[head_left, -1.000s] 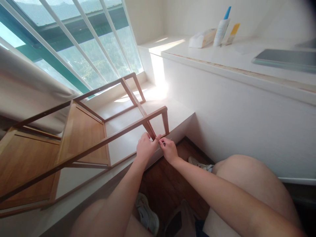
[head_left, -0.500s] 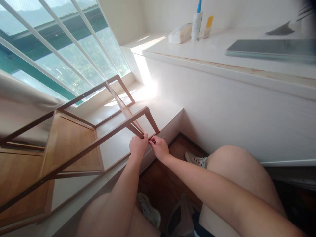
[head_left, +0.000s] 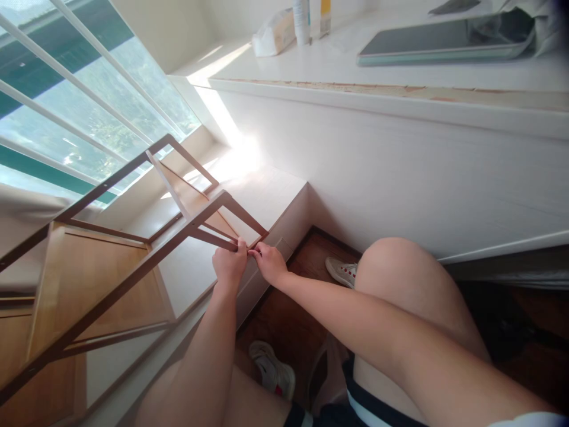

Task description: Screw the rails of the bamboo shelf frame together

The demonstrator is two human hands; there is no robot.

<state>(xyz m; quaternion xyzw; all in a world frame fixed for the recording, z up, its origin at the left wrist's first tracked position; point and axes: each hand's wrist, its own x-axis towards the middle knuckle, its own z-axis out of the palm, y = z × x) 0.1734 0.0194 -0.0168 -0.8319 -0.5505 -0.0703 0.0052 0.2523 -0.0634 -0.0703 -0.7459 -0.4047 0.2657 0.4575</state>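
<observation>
Window (head_left: 106,101) sits further left; left hand (head_left: 230,261) still on rack (head_left: 100,273).

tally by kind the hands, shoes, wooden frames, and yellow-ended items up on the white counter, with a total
Hands: 2 (left hand, right hand)
Shoes: 2 (upper shoe, lower shoe)
Wooden frame: 1, partly out of view
Yellow-ended item: 1, cut off by the picture's top edge
Total: 6
</observation>
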